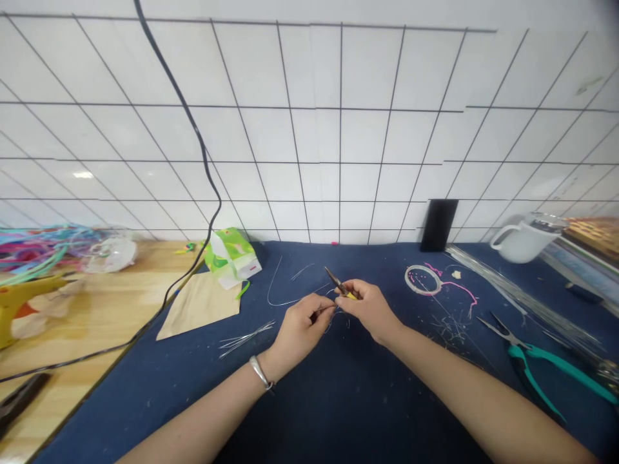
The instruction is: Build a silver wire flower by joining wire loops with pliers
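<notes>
Both hands meet over the dark blue mat. My right hand is closed around small pliers with yellow on the handle, their dark jaws pointing up and left. Pinched in my left hand is thin wire, its bends showing around the fingertips. The fingers of the two hands nearly touch, so the exact grip on the wire is partly hidden. A long curved wire reaches across the mat behind my left hand. Several short straight wires lie to its left.
Green-handled long-nose pliers, wire clippings, a white ring with pink cord and a wire bundle lie right. A white jug stands behind. Left are a tissue pack, beige cloth and black cable.
</notes>
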